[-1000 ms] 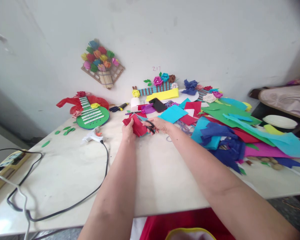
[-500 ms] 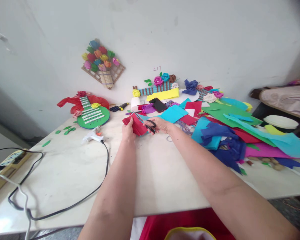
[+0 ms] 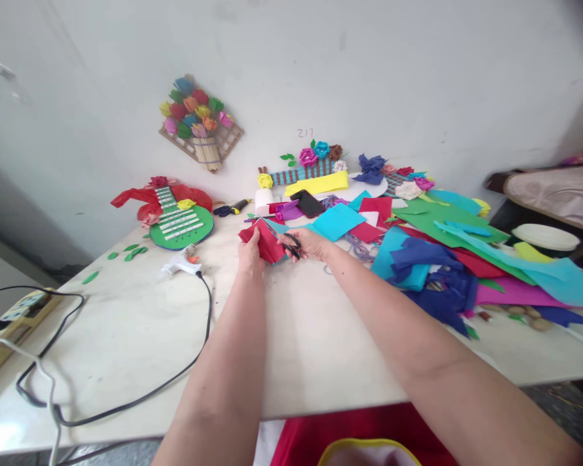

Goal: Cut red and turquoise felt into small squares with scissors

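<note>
My left hand [image 3: 251, 254] pinches a piece of red crepe paper [image 3: 269, 244] over the middle of the table, thumb on top. In my right hand [image 3: 307, 243] is a pair of scissors [image 3: 294, 246] with black handles, fingers in the loops. The blades lie along the upper edge of the red paper, pointing up and to the left; whether they bite into it I cannot tell. Just behind and right of my hands lies a flat turquoise paper sheet [image 3: 337, 221], and a black phone [image 3: 307, 203] rests beyond it.
A white glue gun [image 3: 182, 261] with a black cable lies left of my hands. Behind it sits a green paper guitar [image 3: 182, 228], with pliers [image 3: 232, 208] beside it. Coloured paper, including a dark blue heap [image 3: 440, 268], covers the right side. A power strip [image 3: 17, 317] stands far left.
Both hands keep almost the same place, with the red paper and scissors still held. The scissors and right hand show only a slight shift.
</note>
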`<action>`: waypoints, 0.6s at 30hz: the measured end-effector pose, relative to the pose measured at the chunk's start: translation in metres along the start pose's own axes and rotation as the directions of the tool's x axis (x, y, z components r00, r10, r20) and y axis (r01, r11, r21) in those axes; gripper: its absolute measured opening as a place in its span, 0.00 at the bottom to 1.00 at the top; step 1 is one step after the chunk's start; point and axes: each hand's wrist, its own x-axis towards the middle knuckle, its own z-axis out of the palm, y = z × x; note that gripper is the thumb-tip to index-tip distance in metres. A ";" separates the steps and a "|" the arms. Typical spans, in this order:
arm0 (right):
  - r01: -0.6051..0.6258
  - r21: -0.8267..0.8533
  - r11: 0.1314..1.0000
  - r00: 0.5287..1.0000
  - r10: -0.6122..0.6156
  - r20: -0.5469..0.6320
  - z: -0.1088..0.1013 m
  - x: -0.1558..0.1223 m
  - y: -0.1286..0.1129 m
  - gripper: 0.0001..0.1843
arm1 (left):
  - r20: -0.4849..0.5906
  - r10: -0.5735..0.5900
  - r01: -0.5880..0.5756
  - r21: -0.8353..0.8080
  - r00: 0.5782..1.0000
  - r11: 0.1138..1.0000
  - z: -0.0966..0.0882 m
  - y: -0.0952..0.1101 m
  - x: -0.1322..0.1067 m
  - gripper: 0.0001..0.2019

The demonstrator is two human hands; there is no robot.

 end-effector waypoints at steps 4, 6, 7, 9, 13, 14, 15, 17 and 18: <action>0.025 0.010 1.000 1.000 -0.025 -0.015 0.003 0.001 0.002 0.15 | 0.006 0.002 -0.001 -0.011 1.000 1.000 0.000 -0.001 0.002 0.01; 0.031 0.020 0.999 0.999 -0.031 -0.016 0.004 0.002 0.004 0.15 | 0.002 -0.001 0.001 -0.012 1.000 1.000 -0.001 -0.001 0.002 0.01; 0.033 0.025 0.999 0.999 -0.032 -0.017 0.004 0.003 0.005 0.15 | 0.002 -0.003 0.003 -0.012 1.000 1.000 -0.001 -0.001 0.002 0.01; 0.030 0.030 0.999 0.999 -0.029 -0.020 0.004 0.004 0.006 0.16 | 0.000 -0.006 0.006 -0.010 1.000 1.000 -0.001 -0.002 0.003 0.02; 0.027 0.027 0.999 0.999 -0.027 -0.020 0.004 0.006 0.008 0.15 | -0.012 -0.012 0.012 -0.006 1.000 1.000 -0.001 -0.001 0.003 0.01; 0.028 0.027 0.999 0.999 -0.027 -0.018 0.004 0.006 0.009 0.15 | -0.016 -0.012 0.012 -0.007 1.000 1.000 0.000 -0.001 0.002 0.01; 0.028 0.028 0.999 0.999 -0.027 -0.016 0.004 0.006 0.009 0.15 | -0.017 -0.014 0.013 -0.008 1.000 1.000 0.000 0.000 0.002 0.01; 0.022 0.033 0.999 1.000 -0.021 -0.015 0.004 0.006 0.009 0.15 | -0.021 -0.014 0.013 -0.010 1.000 1.000 0.001 0.000 0.001 0.01; 0.017 0.035 0.999 1.000 -0.017 -0.016 0.005 0.006 0.009 0.15 | -0.022 -0.014 0.014 -0.011 1.000 1.000 0.001 0.001 0.000 0.01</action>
